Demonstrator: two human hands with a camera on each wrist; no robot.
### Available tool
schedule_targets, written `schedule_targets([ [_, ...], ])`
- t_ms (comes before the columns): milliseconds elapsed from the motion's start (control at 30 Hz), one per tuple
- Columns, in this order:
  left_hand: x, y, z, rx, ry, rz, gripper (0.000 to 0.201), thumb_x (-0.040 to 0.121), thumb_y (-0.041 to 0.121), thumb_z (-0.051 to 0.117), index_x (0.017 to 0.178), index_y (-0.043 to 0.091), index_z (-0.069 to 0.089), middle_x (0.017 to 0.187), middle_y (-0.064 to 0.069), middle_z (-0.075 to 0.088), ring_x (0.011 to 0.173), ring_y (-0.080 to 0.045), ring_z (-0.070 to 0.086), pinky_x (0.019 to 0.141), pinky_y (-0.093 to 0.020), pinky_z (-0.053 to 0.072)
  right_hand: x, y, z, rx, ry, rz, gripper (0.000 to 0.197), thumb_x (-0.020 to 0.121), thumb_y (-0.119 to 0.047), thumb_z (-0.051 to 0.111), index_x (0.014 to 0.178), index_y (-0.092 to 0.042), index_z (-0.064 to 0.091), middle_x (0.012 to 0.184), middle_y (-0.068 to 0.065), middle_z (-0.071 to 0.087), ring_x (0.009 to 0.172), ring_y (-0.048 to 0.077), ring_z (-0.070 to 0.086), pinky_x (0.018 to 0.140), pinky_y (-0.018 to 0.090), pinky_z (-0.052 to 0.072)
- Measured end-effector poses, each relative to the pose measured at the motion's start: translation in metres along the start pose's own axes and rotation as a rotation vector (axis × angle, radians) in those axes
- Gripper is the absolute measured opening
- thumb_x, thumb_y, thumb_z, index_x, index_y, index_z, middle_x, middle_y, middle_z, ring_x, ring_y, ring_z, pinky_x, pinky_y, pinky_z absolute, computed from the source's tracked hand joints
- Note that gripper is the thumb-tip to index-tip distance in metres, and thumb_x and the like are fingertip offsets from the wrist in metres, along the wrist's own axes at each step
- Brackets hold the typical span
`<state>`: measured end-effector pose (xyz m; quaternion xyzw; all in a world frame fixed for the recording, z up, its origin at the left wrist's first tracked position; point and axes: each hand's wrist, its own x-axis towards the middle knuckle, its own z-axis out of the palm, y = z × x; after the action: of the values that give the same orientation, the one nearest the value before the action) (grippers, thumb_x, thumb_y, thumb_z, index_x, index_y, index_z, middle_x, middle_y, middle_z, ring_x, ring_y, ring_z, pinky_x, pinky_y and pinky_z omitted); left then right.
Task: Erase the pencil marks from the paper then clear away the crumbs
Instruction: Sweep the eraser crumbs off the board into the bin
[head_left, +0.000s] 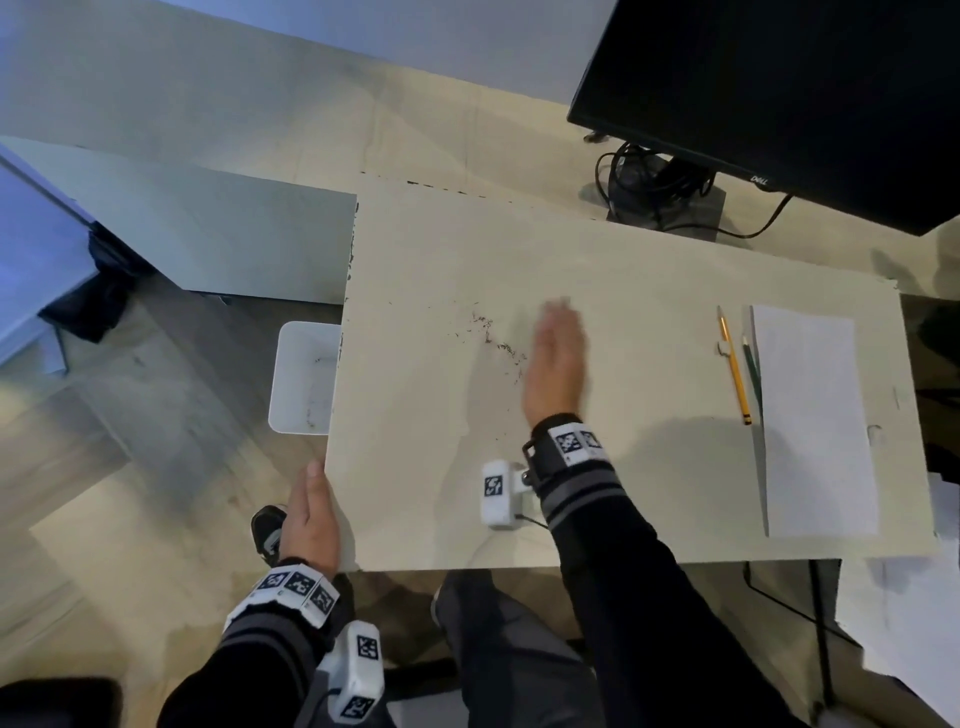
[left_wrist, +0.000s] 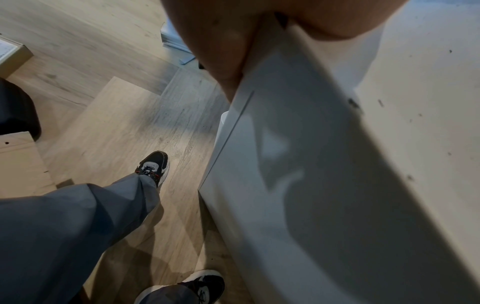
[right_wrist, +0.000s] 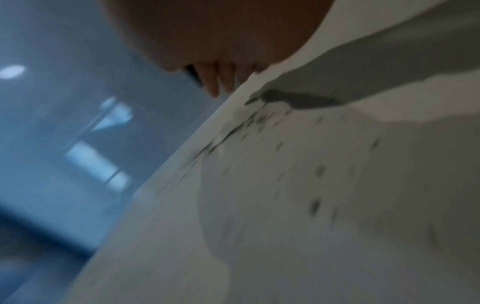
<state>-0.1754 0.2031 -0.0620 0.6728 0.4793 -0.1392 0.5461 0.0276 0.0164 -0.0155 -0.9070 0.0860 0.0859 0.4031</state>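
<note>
Progress: erasing looks finished as far as can be judged; the paper (head_left: 815, 415) lies at 3 o'clock on the table (head_left: 649, 499), no marks visible on it.
Left to do: the crumbs (head_left: 493, 338), a dark scatter near the table's middle, are not yet cleared.
Right hand (head_left: 555, 358): flat, fingers straight, holding nothing, just at 3 o'clock of the crumbs (blurred).
Left hand (head_left: 311, 519): grasps the table's edge at 8 o'clock, thumb on top.
Edges: a white bin (head_left: 304, 379) sits below the 9 o'clock edge.
Open room: bare surface between crumbs and that edge; the pencils (head_left: 735, 366) lie well apart, beside the paper.
</note>
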Motion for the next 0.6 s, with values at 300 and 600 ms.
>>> schedule_targets([
  [300, -0.003, 0.000, -0.002, -0.005, -0.018, -0.013, 0.056, 0.106, 0.049, 0.017, 0.151, 0.021, 0.036, 0.156, -0.004, 0.036, 0.144, -0.021, 0.031, 0.112, -0.025, 0.016, -0.032, -0.008, 0.039, -0.087, -0.179, -0.166, 0.055, 0.106, -0.041, 0.020, 0.156, -0.018, 0.017, 0.164, -0.005, 0.004, 0.150, 0.008, -0.004, 0.123, 0.028, -0.005],
  [600, -0.009, 0.011, -0.004, -0.040, -0.042, -0.022, 0.053, 0.106, 0.048, 0.018, 0.145, 0.023, 0.043, 0.144, -0.005, 0.047, 0.136, -0.022, 0.040, 0.105, -0.025, 0.022, 0.007, -0.010, 0.023, -0.134, -0.190, -0.005, 0.056, 0.107, -0.041, 0.017, 0.156, -0.014, 0.016, 0.164, 0.000, -0.001, 0.151, 0.013, -0.007, 0.122, 0.031, -0.005],
])
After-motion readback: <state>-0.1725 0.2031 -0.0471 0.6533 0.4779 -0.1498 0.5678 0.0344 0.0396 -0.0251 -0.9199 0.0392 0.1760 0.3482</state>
